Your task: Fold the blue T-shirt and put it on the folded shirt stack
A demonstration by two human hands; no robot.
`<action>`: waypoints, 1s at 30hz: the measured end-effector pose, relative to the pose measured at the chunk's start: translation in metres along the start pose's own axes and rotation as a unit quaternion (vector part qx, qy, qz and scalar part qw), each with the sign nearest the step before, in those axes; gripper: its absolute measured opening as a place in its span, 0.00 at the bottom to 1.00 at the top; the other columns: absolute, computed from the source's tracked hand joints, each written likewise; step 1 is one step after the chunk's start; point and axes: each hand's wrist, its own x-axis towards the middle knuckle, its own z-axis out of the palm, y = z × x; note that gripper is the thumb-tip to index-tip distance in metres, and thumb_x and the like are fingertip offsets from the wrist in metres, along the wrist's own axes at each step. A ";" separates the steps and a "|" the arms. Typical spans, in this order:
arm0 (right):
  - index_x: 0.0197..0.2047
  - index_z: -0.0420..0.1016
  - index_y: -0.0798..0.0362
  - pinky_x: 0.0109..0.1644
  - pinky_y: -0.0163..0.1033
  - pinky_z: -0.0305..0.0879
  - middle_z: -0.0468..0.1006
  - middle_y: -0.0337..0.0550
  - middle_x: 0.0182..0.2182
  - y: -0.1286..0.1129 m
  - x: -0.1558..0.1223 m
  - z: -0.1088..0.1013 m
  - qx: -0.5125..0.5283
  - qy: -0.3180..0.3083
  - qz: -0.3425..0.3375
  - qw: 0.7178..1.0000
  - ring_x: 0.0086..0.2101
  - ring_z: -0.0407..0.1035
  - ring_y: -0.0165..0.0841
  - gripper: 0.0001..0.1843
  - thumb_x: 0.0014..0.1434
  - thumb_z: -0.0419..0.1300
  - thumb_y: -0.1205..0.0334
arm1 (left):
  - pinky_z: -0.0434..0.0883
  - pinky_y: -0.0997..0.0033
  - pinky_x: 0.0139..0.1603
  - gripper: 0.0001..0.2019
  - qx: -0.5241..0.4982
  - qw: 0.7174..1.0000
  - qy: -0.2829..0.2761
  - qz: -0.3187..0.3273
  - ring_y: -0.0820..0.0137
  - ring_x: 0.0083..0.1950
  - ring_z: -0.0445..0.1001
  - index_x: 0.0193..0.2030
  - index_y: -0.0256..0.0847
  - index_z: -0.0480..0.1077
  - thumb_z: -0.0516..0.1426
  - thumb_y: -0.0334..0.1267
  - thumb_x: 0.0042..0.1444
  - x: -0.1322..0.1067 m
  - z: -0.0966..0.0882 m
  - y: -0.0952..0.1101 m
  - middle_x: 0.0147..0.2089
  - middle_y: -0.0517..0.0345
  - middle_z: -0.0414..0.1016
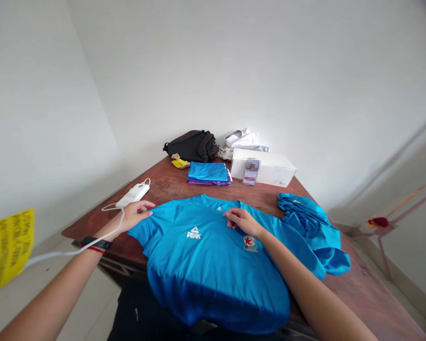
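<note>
The wood surface [170, 185] holds a blue shirt [206, 270]. The left hand [135, 216] and right hand [242, 222] rest on it, fingers flat, pressed together, not pinching.

The blue T-shirt [213, 270] is smooth synthetic cloth with a faint sheen. The bench [362, 289] is reddish-brown varnished wood, semi-glossy and slightly worn. The power bank [135, 194] is smooth white plastic, the box [266, 168] matt white card, and the bag [188, 146] matt black fabric.
</note>
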 end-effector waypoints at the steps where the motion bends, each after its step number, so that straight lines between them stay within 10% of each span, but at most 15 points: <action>1: 0.39 0.78 0.55 0.33 0.38 0.68 0.80 0.42 0.27 0.000 0.000 0.000 -0.003 0.000 -0.001 1.000 0.28 0.73 0.33 0.26 0.56 0.64 0.37 | 0.70 0.69 0.36 0.24 -0.006 1.000 0.000 -0.003 0.64 0.33 0.75 0.46 0.40 0.79 0.64 0.54 0.46 0.000 -0.004 0.002 0.28 0.61 0.77; 13: 0.37 0.77 0.54 0.32 0.37 0.67 0.79 0.41 0.26 -0.001 -0.001 0.001 -0.019 0.008 -0.014 1.000 0.27 0.71 0.32 0.24 0.59 0.63 0.39 | 0.75 0.64 0.43 0.28 -0.158 0.983 -0.076 -0.062 0.62 0.41 0.79 0.49 0.40 0.76 0.69 0.54 0.45 -0.002 -0.017 0.049 0.40 0.54 0.81; 17: 0.37 0.77 0.53 0.32 0.37 0.67 0.79 0.41 0.26 0.001 0.000 0.002 -0.020 0.012 -0.020 1.000 0.27 0.72 0.32 0.23 0.60 0.63 0.39 | 0.76 0.63 0.39 0.30 -0.249 0.955 -0.112 -0.118 0.60 0.40 0.79 0.52 0.40 0.73 0.70 0.53 0.45 0.001 0.001 0.071 0.41 0.52 0.80; 26: 0.39 0.78 0.52 0.32 0.37 0.68 0.79 0.41 0.26 0.001 0.001 0.001 -0.032 0.004 -0.030 0.999 0.28 0.72 0.33 0.22 0.62 0.61 0.40 | 0.75 0.66 0.45 0.27 -0.199 0.963 -0.177 -0.030 0.59 0.54 0.76 0.53 0.40 0.73 0.67 0.53 0.50 0.002 0.062 0.106 0.56 0.47 0.75; 30: 0.39 0.79 0.52 0.32 0.37 0.68 0.79 0.41 0.27 0.003 0.001 0.000 -0.039 0.002 -0.035 0.999 0.28 0.72 0.33 0.22 0.62 0.61 0.40 | 0.75 0.65 0.41 0.34 -0.147 0.966 -0.214 -0.007 0.61 0.45 0.78 0.66 0.42 0.63 0.62 0.56 0.56 -0.013 0.060 0.105 0.43 0.54 0.78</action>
